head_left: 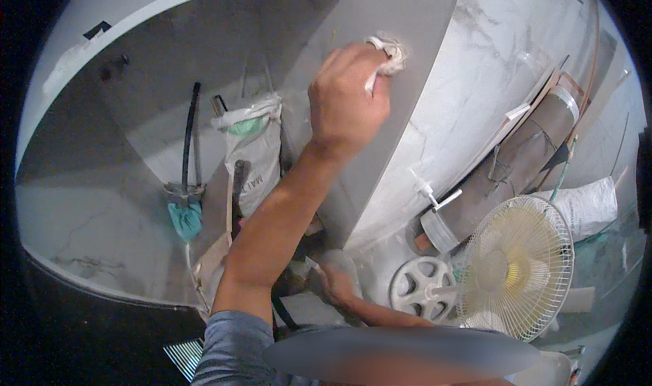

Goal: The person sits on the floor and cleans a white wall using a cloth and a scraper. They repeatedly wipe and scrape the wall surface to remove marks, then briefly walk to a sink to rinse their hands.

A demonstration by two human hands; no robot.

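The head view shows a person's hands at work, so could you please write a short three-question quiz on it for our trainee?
1. What does the bare left hand hold at the flat grey panel?
2. True or false: the round, white wire-caged fan is left of the tall white sack with a green patch.
3. What colour is the small bunched wrapping below the slim black tube? A) red B) teal C) yellow

Key: 1. A crumpled white cloth. 2. False. 3. B.

Dim L w/ grainy shadow, brighter marbled panel (448,94) R, fisheye-bent edges, blk corners, soft blur btm ctr
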